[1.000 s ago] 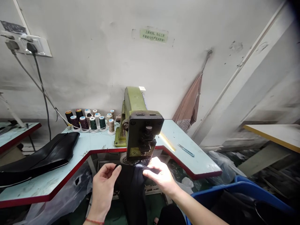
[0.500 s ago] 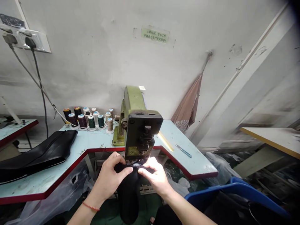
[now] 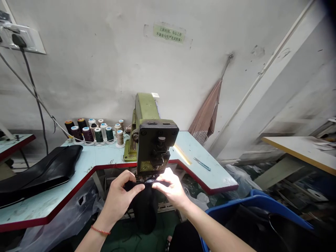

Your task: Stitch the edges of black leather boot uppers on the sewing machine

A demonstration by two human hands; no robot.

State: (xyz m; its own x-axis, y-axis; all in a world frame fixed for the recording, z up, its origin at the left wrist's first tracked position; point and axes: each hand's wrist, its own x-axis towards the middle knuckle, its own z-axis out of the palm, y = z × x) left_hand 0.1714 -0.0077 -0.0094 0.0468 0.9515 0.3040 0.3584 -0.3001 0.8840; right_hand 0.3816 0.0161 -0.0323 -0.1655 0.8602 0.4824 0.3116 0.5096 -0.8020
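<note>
Head view: left hand (image 3: pixel 121 192) and right hand (image 3: pixel 171 189) pinch the upper edge of a black workpiece (image 3: pixel 145 213), thumbs toward the wearer, slightly apart. It hangs below the olive-green sewing machine's (image 3: pixel 147 106) head, in the cut-out of the tabletop's (image 3: pixel 217 180) front edge. Exact contact point hidden.

Step, judged: positioning the edge for stitching. Next move appears to call for a flat, aligned edge, fingertips clear of the needle area.

Surface: thread spools (image 3: pixel 98 135) toward the back edge, left of the machine; thread snips (image 3: pixel 202 163) on the right wing; black leather-like piece (image 3: pixel 56 162) along the left.

Room: scuffed wall, hanging brown cloth (image 3: pixel 208 108), blue bin (image 3: pixel 228 205) beyond the right front corner.
</note>
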